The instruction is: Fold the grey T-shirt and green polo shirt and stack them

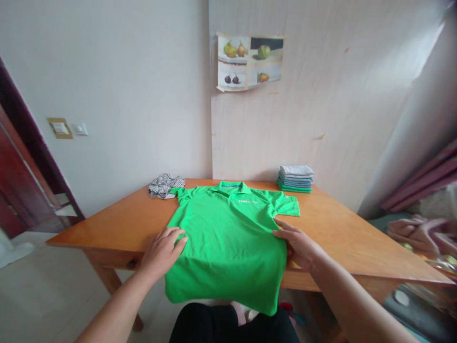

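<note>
Far left of frame: reddish-brown door [21, 176], partly cut off by the edge. Upper left: wall plate with tan border [60, 128], white switch plate [79, 129] just beside it. Wooden table [117, 226] spans the middle of frame, wider toward the near side.

Left of centre, back of table: crumpled striped cloth [164, 185], near the shirt's left sleeve. Below it, lower left of centre: left hand [166, 250], palm down, fingers extended and lightly bent, fingertips on the left edge of the green shirt. Not closed; no bunched fabric in it.

Centre: green polo shirt [224, 233], front up, collar at the back of the table, sleeves out to both sides, light lettering on the chest at right. Body sits between the two hands. Lower part hangs past the near table edge, above the dark-clad legs [214, 324] at bottom centre. Some wrinkles across the body.

Upper centre: taped-up fruit print [250, 63] on the wall, four panels.

Right of centre: stack of folded clothes [295, 179] at back of table, green at bottom, pale on top, apart from the right sleeve. Below it: right hand [300, 245], at the shirt's right edge, upper digits reaching onto the fabric, lower fingers curled and partly hidden. Can't tell if it's pinching.

Far right: pinkish cloth heap [421, 233], purple curtain [424, 178] above.
</note>
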`<state>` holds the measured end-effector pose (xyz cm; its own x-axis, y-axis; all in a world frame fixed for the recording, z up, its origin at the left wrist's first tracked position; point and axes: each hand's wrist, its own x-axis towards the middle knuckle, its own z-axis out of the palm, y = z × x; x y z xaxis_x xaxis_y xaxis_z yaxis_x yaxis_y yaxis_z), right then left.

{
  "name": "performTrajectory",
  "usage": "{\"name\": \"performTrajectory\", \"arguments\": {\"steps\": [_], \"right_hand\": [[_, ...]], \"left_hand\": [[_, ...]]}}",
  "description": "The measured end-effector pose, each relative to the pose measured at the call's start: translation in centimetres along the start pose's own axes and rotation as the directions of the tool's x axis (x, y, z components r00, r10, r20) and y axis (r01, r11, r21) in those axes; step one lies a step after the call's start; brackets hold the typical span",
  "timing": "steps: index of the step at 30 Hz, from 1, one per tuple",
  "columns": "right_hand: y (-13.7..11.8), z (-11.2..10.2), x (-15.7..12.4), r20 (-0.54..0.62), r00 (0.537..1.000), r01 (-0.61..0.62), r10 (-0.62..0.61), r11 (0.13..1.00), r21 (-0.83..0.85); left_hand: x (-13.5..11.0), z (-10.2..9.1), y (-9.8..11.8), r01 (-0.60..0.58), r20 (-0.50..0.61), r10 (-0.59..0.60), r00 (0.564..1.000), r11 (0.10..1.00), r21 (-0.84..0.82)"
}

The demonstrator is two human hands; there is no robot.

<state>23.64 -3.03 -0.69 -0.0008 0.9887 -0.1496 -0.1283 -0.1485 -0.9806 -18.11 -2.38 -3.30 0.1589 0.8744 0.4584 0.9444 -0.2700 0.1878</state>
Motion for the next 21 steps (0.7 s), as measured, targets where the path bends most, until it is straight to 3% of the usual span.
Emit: {"name": "performTrajectory", "arguments": {"steps": [5,9,13,15,18,21], "right_hand": [[-0.2,-3.7,-0.8,-0.067,0.997,0.042,-0.042,0.999,-0.002],[-0.2,-6.8,-1.3,-0.109,0.986,0.093,-0.126,0.958,-0.270],[-0.9,-7.3,-0.5,-0.240,0.915,0.168,-0.324,0.847,-0.504],[-1.1,-6.2,0.3,-0.183,0.885,0.231,-0.429,0.744,-0.627],[-0.6,-3.7,1.5,0.011,0.843,0.319,-0.538,0.483,-0.815],[0.5,-2.2,2.2,0.200,0.847,0.351,-0.492,0.237,-0.906]], "left_hand": [[-0.6,-0.6,-0.4,0.001,0.036,0.000,0.999,1.000,-0.010],[-0.9,-2.3,-0.5,0.013,0.083,-0.011,0.996,1.000,-0.019],[0.2,-3.1,0.3,0.042,0.044,-0.042,0.998,0.999,0.006],[1.1,-2.5,1.2,-0.002,-0.003,0.002,1.000,1.000,-0.013],[2.1,-1.0,2.4,-0.061,-0.005,0.061,0.998,0.997,-0.045],[2.0,0.2,3.0,-0.039,0.095,0.040,0.995,0.999,-0.013]]}}
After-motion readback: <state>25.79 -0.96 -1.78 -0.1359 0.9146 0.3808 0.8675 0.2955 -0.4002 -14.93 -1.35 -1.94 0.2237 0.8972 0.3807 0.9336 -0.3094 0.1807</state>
